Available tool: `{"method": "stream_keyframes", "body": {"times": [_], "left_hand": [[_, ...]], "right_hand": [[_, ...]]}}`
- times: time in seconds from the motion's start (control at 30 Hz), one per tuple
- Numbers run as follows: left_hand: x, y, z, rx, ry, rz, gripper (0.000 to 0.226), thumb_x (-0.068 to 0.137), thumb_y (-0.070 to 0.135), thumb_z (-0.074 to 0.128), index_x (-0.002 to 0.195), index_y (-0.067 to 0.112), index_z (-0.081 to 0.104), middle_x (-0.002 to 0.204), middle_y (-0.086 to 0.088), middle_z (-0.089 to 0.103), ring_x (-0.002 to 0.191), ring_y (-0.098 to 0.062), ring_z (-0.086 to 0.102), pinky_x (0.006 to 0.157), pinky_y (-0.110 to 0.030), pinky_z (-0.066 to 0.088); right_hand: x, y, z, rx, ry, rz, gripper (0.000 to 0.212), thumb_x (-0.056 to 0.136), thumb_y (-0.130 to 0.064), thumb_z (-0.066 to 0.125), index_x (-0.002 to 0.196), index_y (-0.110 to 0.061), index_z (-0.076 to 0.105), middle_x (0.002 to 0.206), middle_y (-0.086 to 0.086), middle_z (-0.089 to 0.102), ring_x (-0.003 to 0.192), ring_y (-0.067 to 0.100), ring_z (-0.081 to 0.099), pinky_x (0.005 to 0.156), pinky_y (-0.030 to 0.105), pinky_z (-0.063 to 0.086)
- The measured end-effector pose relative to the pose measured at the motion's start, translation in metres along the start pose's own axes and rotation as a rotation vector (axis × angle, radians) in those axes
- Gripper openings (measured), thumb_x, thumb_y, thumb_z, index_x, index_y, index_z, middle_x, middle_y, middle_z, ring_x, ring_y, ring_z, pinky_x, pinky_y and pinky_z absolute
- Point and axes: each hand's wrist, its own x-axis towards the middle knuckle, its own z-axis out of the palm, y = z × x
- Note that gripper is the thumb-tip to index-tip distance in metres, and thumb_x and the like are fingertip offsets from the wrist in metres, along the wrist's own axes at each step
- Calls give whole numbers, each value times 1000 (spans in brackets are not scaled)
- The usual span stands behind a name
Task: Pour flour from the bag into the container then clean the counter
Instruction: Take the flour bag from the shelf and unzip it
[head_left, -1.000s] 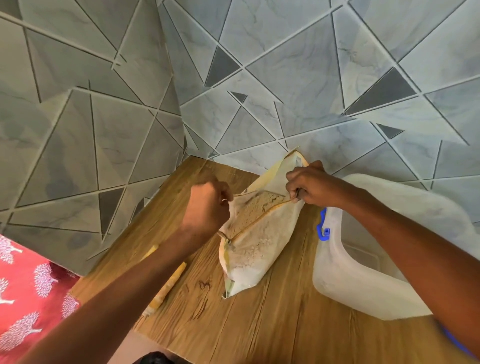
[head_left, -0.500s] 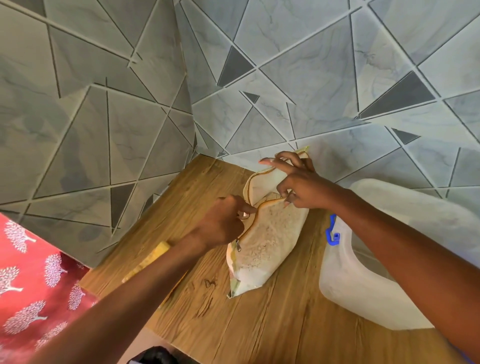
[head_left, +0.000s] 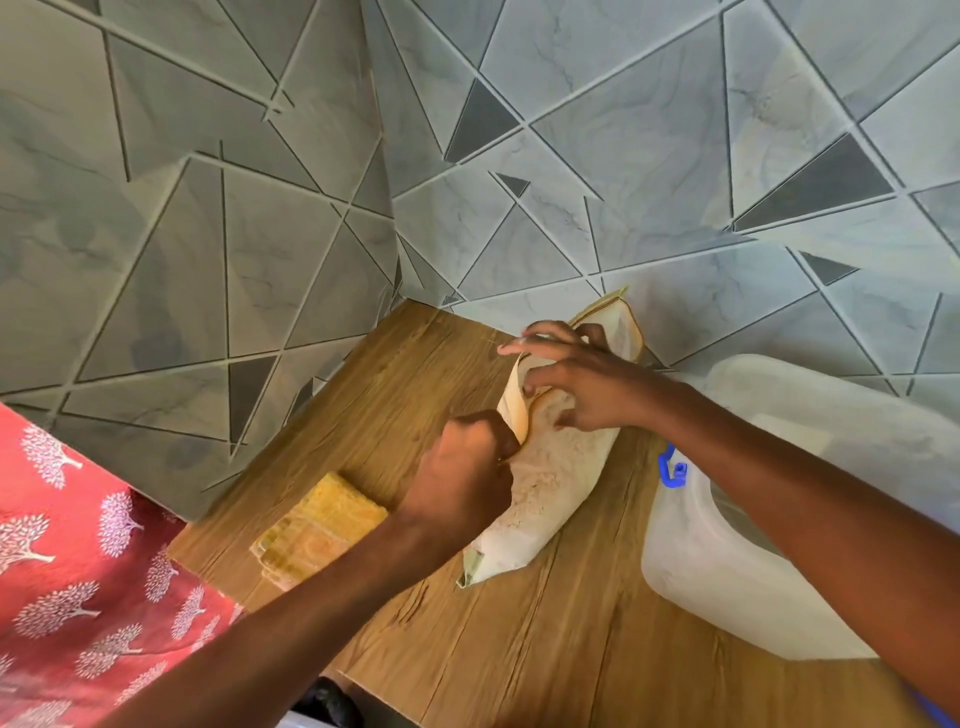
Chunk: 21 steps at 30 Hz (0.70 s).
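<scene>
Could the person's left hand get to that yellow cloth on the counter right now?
Probably yes: the yellow cloth lies uncovered just beside the left forearm, but the left hand grips the flour bag and must let go first.

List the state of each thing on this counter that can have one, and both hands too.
flour bag: lying on the counter, mouth being opened, flour inside
container: translucent, on its side, blue latch
yellow cloth: folded, lying flat
left hand: pinching the bag's edge
right hand: fingers spread at the bag's mouth
</scene>
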Motion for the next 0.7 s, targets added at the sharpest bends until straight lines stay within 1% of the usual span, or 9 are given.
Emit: {"method": "stream_keyframes", "body": {"times": [0.1, 0.17, 0.23, 0.33, 0.4, 0.47, 0.57, 0.63, 0.7], "left_hand": [[-2, -2, 3, -27, 38, 30, 22, 73, -10, 66, 81, 10, 69, 93, 1, 64, 79, -15, 62, 66, -37, 56], [-7, -3, 0, -18, 79, -2, 22, 79, -3, 73, 91, 16, 71, 100, 2, 62, 82, -14, 61, 68, -33, 57], [-13, -6, -2, -5, 113, -45, 18, 84, 8, 76, 97, 18, 70, 102, 3, 60, 83, -16, 61, 69, -36, 57], [-21, -12, -3, 8, 158, -52, 11, 82, 5, 76, 86, 14, 70, 92, 0, 60, 74, -21, 60, 62, -42, 55], [-23, -17, -2, -8, 208, -60, 20, 75, -6, 76, 77, 12, 68, 85, 0, 60, 67, -19, 59, 57, -40, 52], [-25, -19, -2, -59, 280, -88, 28, 67, -14, 76, 73, 12, 67, 79, 2, 60, 62, -14, 56, 52, -27, 46], [-29, -18, 0, -149, 377, -101, 33, 63, -19, 74, 71, 12, 64, 78, 1, 64, 64, -14, 59, 59, -29, 46], [-32, -15, 4, -182, 406, -90, 35, 61, -22, 71, 71, 11, 65, 81, 1, 66, 67, -15, 62, 61, -28, 48], [-34, -14, 6, -184, 415, -78, 35, 60, -23, 70, 69, 10, 65, 85, 0, 67, 70, -14, 64, 63, -25, 49]], "right_hand": [[5, -13, 1, 60, -15, -11, 62, 63, -19, 86, 110, -32, 47, 130, -16, 50, 131, 9, 44, 103, 44, 24], [6, -18, 1, 88, -31, -16, 66, 67, -14, 84, 114, -32, 42, 119, -16, 52, 121, 9, 48, 105, 41, 21], [5, -19, 1, 38, -56, -45, 65, 71, -12, 83, 121, -34, 48, 122, -18, 55, 122, 7, 44, 105, 40, 18], [6, -14, 0, -40, -83, -49, 42, 76, -8, 76, 110, -32, 68, 101, -16, 55, 114, 6, 45, 98, 41, 19], [5, -9, 1, -3, -50, -10, 27, 80, -9, 73, 97, -30, 73, 91, -12, 57, 106, 8, 52, 92, 42, 19], [3, -5, 3, 18, 7, 17, 18, 81, -9, 72, 86, -26, 71, 86, -10, 58, 100, 10, 56, 84, 38, 17], [1, -5, 2, 37, 4, 43, 23, 79, -8, 73, 76, -28, 61, 81, -12, 54, 94, 7, 54, 80, 34, 16], [0, -10, -4, 97, -28, 58, 32, 77, -10, 76, 79, -35, 57, 85, -16, 53, 92, 3, 51, 85, 34, 20], [-1, -19, -8, 165, -54, 48, 35, 75, -13, 81, 92, -34, 59, 98, -17, 56, 96, 1, 51, 92, 35, 25]]}}
